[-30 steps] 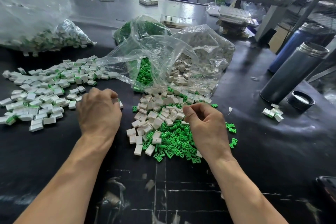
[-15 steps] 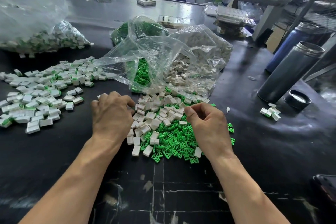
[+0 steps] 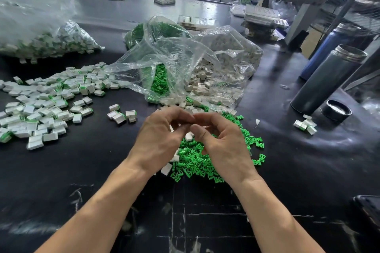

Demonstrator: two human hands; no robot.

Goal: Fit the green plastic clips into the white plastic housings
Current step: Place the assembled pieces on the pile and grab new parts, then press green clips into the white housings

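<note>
Hovering over glossy green clips (image 3: 197, 162) — left hand (image 3: 158, 141), right hand (image 3: 222, 146), fingertips together.

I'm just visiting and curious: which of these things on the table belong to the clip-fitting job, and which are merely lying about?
Part of the job:
left hand and right hand
loose green clips
white housings in the clear bag
finished pieces

Lying about:
grey flask
its black lid
blue bottle
</note>
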